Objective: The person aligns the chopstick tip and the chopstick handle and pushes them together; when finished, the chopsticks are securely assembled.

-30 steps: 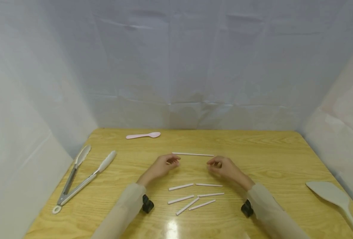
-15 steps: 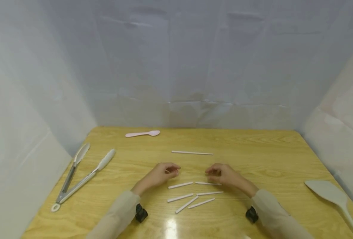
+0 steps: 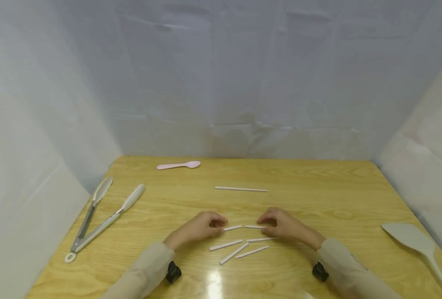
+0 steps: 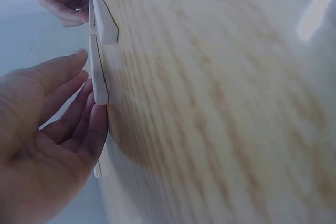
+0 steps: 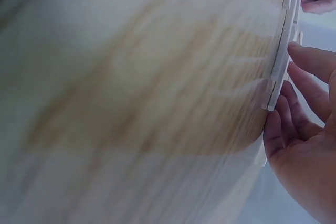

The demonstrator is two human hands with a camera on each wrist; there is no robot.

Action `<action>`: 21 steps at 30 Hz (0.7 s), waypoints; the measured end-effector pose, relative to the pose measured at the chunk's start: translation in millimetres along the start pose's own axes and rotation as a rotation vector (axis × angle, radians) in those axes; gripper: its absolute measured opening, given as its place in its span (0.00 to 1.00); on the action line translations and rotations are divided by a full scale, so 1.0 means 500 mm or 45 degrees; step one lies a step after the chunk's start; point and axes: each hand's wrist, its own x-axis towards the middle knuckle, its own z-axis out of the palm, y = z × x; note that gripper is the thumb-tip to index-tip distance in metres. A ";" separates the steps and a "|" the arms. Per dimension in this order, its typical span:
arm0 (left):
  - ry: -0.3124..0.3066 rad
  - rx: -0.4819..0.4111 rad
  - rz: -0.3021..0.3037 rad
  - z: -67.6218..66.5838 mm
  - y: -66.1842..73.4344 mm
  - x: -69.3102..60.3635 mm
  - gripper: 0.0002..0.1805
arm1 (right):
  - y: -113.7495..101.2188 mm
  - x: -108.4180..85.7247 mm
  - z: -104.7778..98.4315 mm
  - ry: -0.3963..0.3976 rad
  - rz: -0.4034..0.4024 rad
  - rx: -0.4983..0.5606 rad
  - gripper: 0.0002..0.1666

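Note:
In the head view, my left hand [image 3: 203,226] is over the outer end of a short white stick [image 3: 233,228], fingers loosely curved. My right hand [image 3: 283,224] is likewise at the outer end of another short white stick [image 3: 254,226]. The inner ends of both sticks lie close together with a small gap. Thumb and fingers stand apart on my left hand [image 4: 58,114] and my right hand [image 5: 310,108] in the wrist views; contact with the sticks is unclear. Several more short sticks [image 3: 226,245] lie nearer the front.
A longer white stick [image 3: 241,189] lies behind the hands, with a pink spoon [image 3: 178,165] near the back edge. Opened tongs [image 3: 98,234] are at the left and a pale spatula [image 3: 411,238] at the right. Pale sheeting [image 3: 228,83] surrounds the wooden table [image 3: 318,182].
Both hands have come back from beside the long stick toward the front, down to the outer ends of the rearmost short pair. The sticks show no clear movement on the table.

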 end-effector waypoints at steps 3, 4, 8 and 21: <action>-0.010 0.018 0.012 0.001 -0.002 0.000 0.17 | -0.002 -0.001 0.002 -0.015 0.021 -0.002 0.12; -0.013 0.022 0.013 0.001 -0.003 0.000 0.17 | -0.003 -0.001 0.003 -0.017 0.032 0.001 0.12; -0.011 0.058 0.035 0.003 -0.008 0.000 0.16 | -0.005 -0.001 0.007 -0.026 0.069 0.037 0.11; -0.021 0.160 0.111 0.007 -0.022 0.004 0.12 | -0.005 0.002 0.013 -0.022 0.061 0.049 0.09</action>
